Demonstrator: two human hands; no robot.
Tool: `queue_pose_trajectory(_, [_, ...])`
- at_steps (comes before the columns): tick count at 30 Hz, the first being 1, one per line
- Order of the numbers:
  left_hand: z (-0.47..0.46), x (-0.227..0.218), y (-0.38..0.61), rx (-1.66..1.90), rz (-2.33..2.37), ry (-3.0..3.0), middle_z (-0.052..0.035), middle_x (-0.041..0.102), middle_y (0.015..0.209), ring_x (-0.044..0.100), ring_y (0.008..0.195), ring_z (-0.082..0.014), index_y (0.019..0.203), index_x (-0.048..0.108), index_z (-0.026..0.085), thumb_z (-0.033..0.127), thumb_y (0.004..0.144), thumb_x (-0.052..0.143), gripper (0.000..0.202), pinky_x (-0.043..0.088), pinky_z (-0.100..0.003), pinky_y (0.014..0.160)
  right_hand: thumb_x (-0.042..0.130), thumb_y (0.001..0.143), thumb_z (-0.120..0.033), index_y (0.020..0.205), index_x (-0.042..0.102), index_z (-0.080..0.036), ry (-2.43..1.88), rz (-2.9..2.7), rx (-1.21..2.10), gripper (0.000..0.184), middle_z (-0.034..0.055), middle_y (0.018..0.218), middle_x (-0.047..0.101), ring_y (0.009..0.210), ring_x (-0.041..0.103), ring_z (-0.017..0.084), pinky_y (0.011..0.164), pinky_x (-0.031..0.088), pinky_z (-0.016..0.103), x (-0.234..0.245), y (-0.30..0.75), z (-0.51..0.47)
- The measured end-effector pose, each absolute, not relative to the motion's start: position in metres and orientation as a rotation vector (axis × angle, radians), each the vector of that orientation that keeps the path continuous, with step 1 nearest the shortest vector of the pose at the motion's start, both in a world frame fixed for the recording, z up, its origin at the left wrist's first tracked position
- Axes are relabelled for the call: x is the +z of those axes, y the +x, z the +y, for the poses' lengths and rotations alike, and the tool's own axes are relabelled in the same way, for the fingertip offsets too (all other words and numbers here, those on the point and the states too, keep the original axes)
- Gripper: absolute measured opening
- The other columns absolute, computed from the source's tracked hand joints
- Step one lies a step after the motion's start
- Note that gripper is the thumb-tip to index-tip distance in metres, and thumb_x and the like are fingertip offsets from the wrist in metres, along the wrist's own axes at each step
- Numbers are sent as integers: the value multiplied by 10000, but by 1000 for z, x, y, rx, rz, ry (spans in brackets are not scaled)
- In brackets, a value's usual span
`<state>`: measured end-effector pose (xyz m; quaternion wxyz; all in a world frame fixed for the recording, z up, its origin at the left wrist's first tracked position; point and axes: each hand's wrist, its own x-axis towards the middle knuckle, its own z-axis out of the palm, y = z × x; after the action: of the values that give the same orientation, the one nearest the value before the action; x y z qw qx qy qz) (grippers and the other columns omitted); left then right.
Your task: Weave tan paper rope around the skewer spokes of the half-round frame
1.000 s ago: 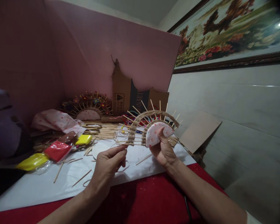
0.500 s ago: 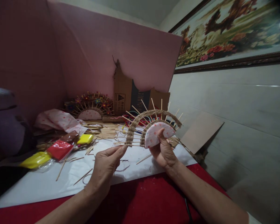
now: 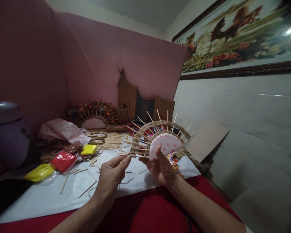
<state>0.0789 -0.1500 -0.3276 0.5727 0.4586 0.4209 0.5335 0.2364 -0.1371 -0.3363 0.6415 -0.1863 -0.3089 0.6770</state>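
Both hands hold up a half-round woven fan [image 3: 165,144] above the table. Its centre is covered in white cloth with reddish spots, and thin wooden sticks radiate from it through two arched bands of brown twine. My left hand [image 3: 113,171] pinches the lower left end of the outer woven band [image 3: 135,142]. Around the lower left of the cloth-covered centre, my right hand [image 3: 161,170] is closed, thumb in front and fingers behind. Part of those fingers is hidden by the fan.
A finished-looking fan with colourful beads [image 3: 93,123] leans at the back. Packets of red clay [image 3: 63,161] and yellow clay [image 3: 39,172], scissors [image 3: 97,137] and loose sticks [image 3: 111,141] lie on the white sheet [image 3: 72,191]. Torn cardboard [image 3: 127,106] stands behind.
My right hand has shifted left and down on the fan, its thumb now at the cloth's lower left edge. The left hand keeps its pinch. The view has tilted slightly.
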Motion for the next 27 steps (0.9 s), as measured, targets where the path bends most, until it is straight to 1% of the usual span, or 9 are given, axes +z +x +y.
queue_pose_trajectory(3, [-151,-325,78,1260,971,1089,97,270,419,162,400,-31,707,658,122,428,641,690,315,110,-180,376,667,703,-443,904,643,-191,-396,-771,1605,323,26,853,699,754,647,163,742,523,338,-324,231,-140])
queue_pose_trajectory(6, [-150,-324,76,1277,961,1088,97,264,431,164,404,-33,718,658,124,438,651,683,321,110,-183,380,652,738,-400,974,626,-177,-415,-816,1637,325,53,921,697,827,647,179,772,510,344,-311,226,-142])
queue_pose_trajectory(11, [-144,-322,71,1287,985,1078,99,276,427,172,397,-27,734,647,124,445,661,676,331,113,-177,381,601,796,-281,987,625,-182,-431,-893,1654,216,48,972,686,875,637,168,790,498,324,-303,219,-137])
queue_pose_trajectory(15, [-141,-325,70,1265,986,1034,114,267,400,154,372,-19,754,622,117,441,659,678,342,91,-172,367,571,817,-297,995,626,-175,-389,-833,1690,223,47,952,693,875,635,162,768,505,300,-313,216,-131])
queue_pose_trajectory(18, [-141,-327,71,1272,939,950,134,251,367,122,346,-19,809,571,148,421,675,670,319,75,-169,351,586,807,-319,1015,618,-216,-392,-732,1719,234,29,981,690,870,640,155,752,515,294,-322,216,-131])
queue_pose_trajectory(21, [-143,-326,72,1282,867,843,153,247,335,91,327,-24,870,524,193,377,667,681,315,76,-165,334,637,767,-303,1020,612,-247,-415,-647,1725,260,16,983,689,859,644,154,737,529,299,-326,218,-132])
queue_pose_trajectory(24, [-144,-324,73,1260,834,792,157,258,309,89,313,-28,881,511,212,339,655,685,312,85,-161,327,669,740,-272,994,618,-239,-433,-573,1741,262,16,933,699,819,651,150,717,541,299,-326,219,-134])
queue_pose_trajectory(27, [-145,-323,73,1245,847,787,151,270,309,96,309,-24,847,522,200,318,641,685,288,91,-160,329,702,705,-264,925,629,-217,-447,-537,1765,237,28,915,701,795,659,159,684,551,292,-324,220,-135])
